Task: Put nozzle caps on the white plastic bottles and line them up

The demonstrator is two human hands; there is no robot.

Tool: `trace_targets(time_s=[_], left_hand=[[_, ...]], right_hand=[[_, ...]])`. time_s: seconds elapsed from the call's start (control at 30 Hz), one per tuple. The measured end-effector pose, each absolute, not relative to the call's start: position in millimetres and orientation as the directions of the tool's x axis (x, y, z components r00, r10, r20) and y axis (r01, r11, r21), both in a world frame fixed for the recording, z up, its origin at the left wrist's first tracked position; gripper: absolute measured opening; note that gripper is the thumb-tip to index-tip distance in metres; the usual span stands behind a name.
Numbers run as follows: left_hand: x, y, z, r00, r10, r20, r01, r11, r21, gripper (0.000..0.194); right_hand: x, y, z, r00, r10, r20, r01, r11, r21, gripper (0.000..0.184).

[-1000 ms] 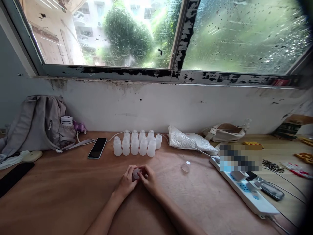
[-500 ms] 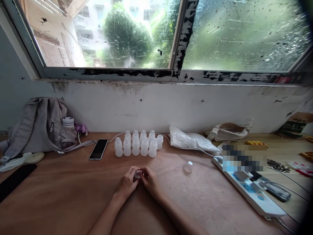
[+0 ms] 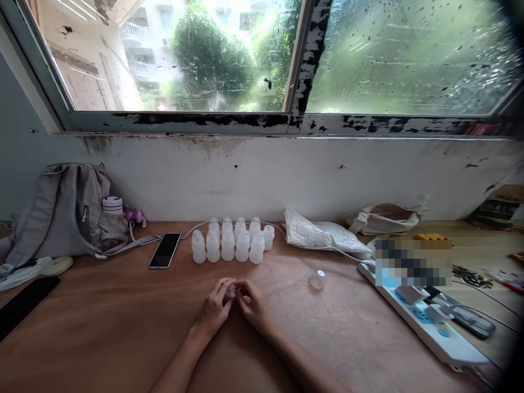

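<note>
While pinched between left hand, right hand, small bottle mostly hidden

Between the left hand and right hand, a small whitish object is mostly covered by fingers; its kind cannot be told. A pixelated patch hides something at centre right. At the left edge, the grey backpack and a black flat item are cut off.

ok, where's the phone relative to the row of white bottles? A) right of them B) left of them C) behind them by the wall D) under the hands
B: the phone lies flat on the desk just left of the white bottles, apart from them.
</note>
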State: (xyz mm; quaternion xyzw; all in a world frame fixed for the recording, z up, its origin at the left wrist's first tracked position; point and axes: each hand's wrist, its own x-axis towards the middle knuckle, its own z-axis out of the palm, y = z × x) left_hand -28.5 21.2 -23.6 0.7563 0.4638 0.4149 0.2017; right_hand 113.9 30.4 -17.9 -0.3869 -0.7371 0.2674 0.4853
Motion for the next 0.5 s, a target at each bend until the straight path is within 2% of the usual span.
trace_targets(time_s=[0.13, 0.27, 0.4, 0.5], left_hand=[[-24.3, 20.4, -22.5, 0.199, 0.899, 0.390, 0.432, -0.438, 0.789, 0.043], [-18.7, 19.5, -23.6, 0.135, 0.935, 0.327, 0.264, -0.352, 0.898, 0.043], [-15.3, 20.0, -25.3, 0.088, 0.971, 0.220, 0.080, -0.227, 0.971, 0.051], [-14.8, 19.6, -22.3, 0.118, 0.976, 0.185, 0.031, -0.190, 0.981, 0.044]], right_hand=[[114.2, 34.3, -22.9, -0.145, 0.859, 0.492, 0.331, 0.510, -0.794, 0.008], [115.7, 38.1, -26.7, -0.034, 0.904, 0.425, 0.339, 0.411, -0.847, 0.025], [117.5, 38.5, -22.7, -0.079, 0.948, 0.309, 0.238, 0.319, -0.918, 0.024], [117.9, 37.1, -18.4, -0.106, 0.954, 0.282, 0.182, 0.297, -0.937, 0.021]])
